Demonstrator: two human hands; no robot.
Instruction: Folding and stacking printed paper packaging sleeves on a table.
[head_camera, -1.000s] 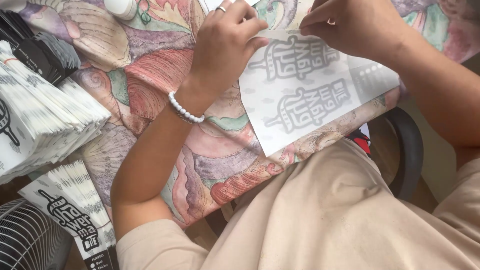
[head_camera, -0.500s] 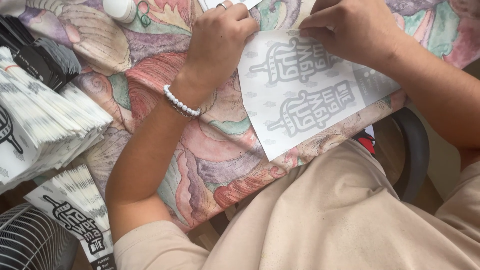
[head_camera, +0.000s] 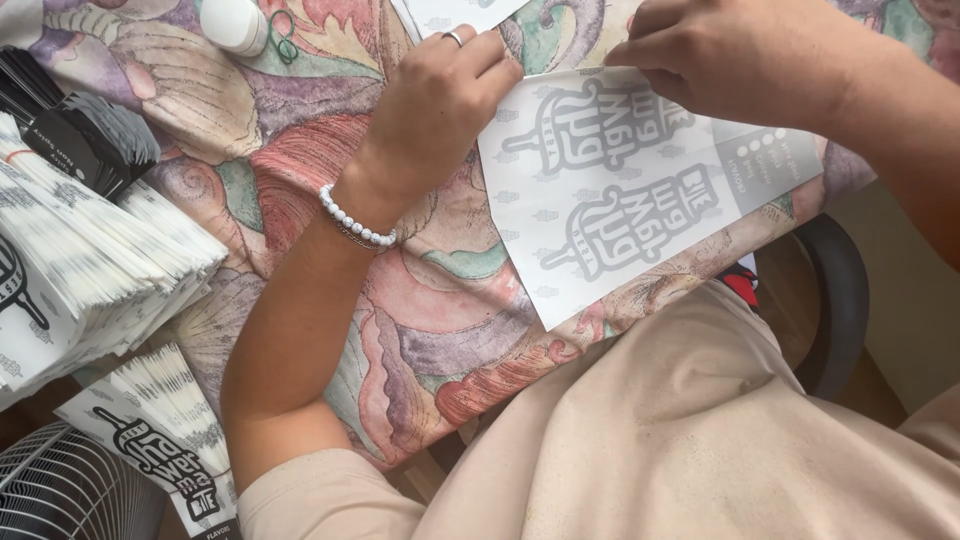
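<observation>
At your far left sits the grille of a white fan (head_camera: 60, 495), and above it a big fanned stack of folded white printed packets (head_camera: 90, 270), with a second, smaller stack (head_camera: 165, 420) lying lower by the table edge and a bundle of black cards (head_camera: 95, 140) above; that makes two white stacks and one black bundle, too many pieces in each to count. A white oval object (head_camera: 232, 22) rests near the top edge on the patterned tablecloth (head_camera: 420, 320). Moving right, your left hand (head_camera: 440, 100), with a ring and a white bead bracelet (head_camera: 355, 222) at the wrist, has its fingers curled narrow and pinches the upper left corner of the one flat white printed sheet (head_camera: 620, 200), which lies tilted on the cloth in front of you, its lower right part hanging past the table edge over your lap. Your right hand (head_camera: 740, 55) is closed down on the sheet's top edge, fingertips pressing or pinching it; I cannot tell which. By my reading you are in the middle of folding or creasing that top edge, so the next move calls for keeping both corners aligned and pressing evenly. Another white sheet (head_camera: 460, 12) peeks in at the top.
</observation>
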